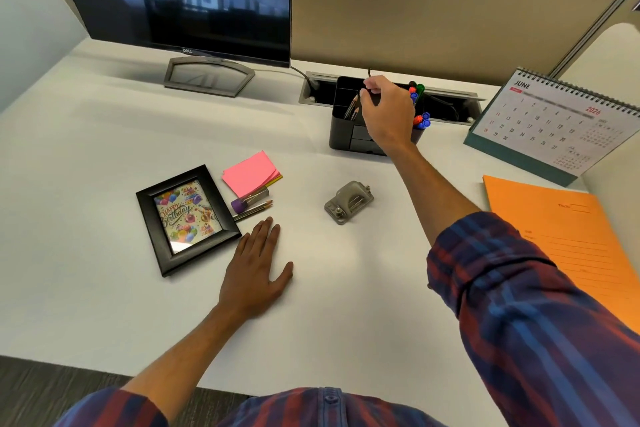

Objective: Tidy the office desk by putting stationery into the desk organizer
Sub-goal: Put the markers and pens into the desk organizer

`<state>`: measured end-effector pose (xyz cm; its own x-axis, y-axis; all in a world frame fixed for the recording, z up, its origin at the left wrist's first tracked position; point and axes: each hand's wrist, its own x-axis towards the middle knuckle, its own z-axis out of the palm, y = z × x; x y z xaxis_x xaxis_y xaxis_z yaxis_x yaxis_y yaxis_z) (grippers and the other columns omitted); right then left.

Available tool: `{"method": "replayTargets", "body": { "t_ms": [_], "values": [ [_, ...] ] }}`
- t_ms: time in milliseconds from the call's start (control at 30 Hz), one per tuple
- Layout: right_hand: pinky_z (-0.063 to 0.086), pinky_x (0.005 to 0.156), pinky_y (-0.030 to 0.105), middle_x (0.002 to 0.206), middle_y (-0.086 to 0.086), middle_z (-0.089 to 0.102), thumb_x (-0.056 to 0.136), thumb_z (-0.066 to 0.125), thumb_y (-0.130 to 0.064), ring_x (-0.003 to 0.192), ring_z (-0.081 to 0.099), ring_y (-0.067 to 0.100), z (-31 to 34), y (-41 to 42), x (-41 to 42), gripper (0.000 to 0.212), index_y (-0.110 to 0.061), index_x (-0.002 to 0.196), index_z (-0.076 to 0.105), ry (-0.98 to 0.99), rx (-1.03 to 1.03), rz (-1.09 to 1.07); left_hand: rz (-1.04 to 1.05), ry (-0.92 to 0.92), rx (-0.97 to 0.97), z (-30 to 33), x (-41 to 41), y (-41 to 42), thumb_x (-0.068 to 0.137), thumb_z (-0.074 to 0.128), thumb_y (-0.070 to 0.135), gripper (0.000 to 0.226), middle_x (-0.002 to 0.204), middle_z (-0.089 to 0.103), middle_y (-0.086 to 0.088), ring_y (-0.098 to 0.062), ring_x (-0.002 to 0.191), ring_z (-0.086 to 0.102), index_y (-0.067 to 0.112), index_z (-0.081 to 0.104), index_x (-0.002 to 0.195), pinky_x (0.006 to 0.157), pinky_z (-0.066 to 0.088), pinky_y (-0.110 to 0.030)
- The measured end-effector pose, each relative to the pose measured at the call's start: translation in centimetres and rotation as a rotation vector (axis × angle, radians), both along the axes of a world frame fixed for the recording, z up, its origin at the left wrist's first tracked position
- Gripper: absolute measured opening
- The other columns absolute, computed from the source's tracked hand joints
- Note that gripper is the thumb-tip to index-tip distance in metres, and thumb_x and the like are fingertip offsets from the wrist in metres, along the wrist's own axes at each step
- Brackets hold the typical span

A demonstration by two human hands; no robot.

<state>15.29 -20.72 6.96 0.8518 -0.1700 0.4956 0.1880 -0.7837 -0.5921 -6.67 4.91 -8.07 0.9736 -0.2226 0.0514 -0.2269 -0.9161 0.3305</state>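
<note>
My right hand [386, 111] hovers over the black desk organizer [349, 130] at the bench's [104, 135] back edge, its grip curled on something too small to identify, while my left hand [254, 274] lies flat; a careless drop could miss the compartment.

A big dark monitor [180, 0] stands on its grey stand at the back left of the white desk [104, 135]. A black picture frame [187, 218] with a birthday card in it lies flat near the left side. A June calendar [557, 125] stands at the back right corner. An orange folder [571, 243] lies flat along the right edge, just in front of the calendar.
</note>
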Motion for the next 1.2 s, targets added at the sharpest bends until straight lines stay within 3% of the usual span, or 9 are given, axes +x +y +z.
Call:
{"method": "replayTargets", "body": {
  "t_ms": [200, 400, 633, 767, 967, 1200],
  "values": [
    [0.055, 0.08, 0.038, 0.099, 0.003, 0.073, 0.089, 0.059, -0.017, 0.087, 0.067, 0.017, -1.8, 3.2, -2.9, 0.021, -0.011, 0.104, 0.072, -0.132, -0.013, 0.132, -0.001, -0.005, -0.008, 0.1, 0.0, 0.0, 0.092, 0.031, 0.058, 0.075, 0.163, 0.008, 0.004, -0.01, 0.15, 0.004, 0.02, 0.017, 0.155, 0.121, 0.001, -0.029],
    [0.051, 0.079, 0.033, 0.1, 0.002, 0.074, 0.085, 0.063, -0.015, 0.087, 0.067, 0.018, -5.5, 7.2, -6.3, 0.018, -0.012, 0.101, 0.072, 0.005, -0.052, 0.312, 0.0, -0.005, -0.012, 0.2, -0.1, 0.0, 0.092, 0.031, 0.058, 0.075, 0.163, 0.007, 0.004, -0.009, 0.149, 0.002, 0.02, 0.016, 0.155, 0.121, 0.0, -0.028],
    [0.051, 0.079, 0.037, 0.099, 0.002, 0.072, 0.09, 0.061, -0.023, 0.089, 0.064, 0.021, -8.6, 11.1, -9.4, 0.017, -0.015, 0.1, 0.073, 0.257, -0.201, 0.537, 0.003, -0.003, -0.011, 0.1, 0.0, 0.0, 0.092, 0.033, 0.057, 0.074, 0.163, 0.011, 0.002, -0.011, 0.15, 0.006, 0.02, 0.02, 0.155, 0.121, 0.007, -0.033],
    [0.048, 0.082, 0.036, 0.108, 0.001, 0.069, 0.093, 0.057, -0.027, 0.099, 0.062, 0.023, -9.6, 12.3, -10.0, 0.023, -0.019, 0.109, 0.071, 0.349, -0.312, 0.621, 0.004, -0.011, 0.0, 0.1, 0.1, -0.1, 0.091, 0.032, 0.058, 0.076, 0.162, 0.015, 0.0, -0.013, 0.149, 0.008, 0.018, 0.021, 0.155, 0.121, 0.004, -0.03],
    [0.042, 0.088, 0.037, 0.123, 0.004, 0.061, 0.095, 0.054, -0.027, 0.113, 0.052, 0.024, -9.6, 13.2, -9.8, 0.032, -0.022, 0.125, 0.063, 0.411, -0.479, 0.657, 0.009, -0.012, -0.003, 0.3, 0.0, -0.2, 0.091, 0.03, 0.059, 0.077, 0.162, 0.013, -0.001, -0.008, 0.148, 0.003, 0.017, 0.021, 0.155, 0.121, 0.004, -0.031],
    [0.042, 0.082, 0.036, 0.113, 0.004, 0.059, 0.091, 0.06, -0.029, 0.105, 0.053, 0.023, -10.3, 13.0, -9.4, 0.021, -0.017, 0.107, 0.066, 0.448, -0.435, 0.603, 0.004, -0.005, 0.001, 0.3, 0.1, -0.1, 0.091, 0.032, 0.058, 0.076, 0.163, 0.01, 0.001, -0.011, 0.149, 0.004, 0.018, 0.017, 0.155, 0.121, 0.005, -0.032]
  ]
}}
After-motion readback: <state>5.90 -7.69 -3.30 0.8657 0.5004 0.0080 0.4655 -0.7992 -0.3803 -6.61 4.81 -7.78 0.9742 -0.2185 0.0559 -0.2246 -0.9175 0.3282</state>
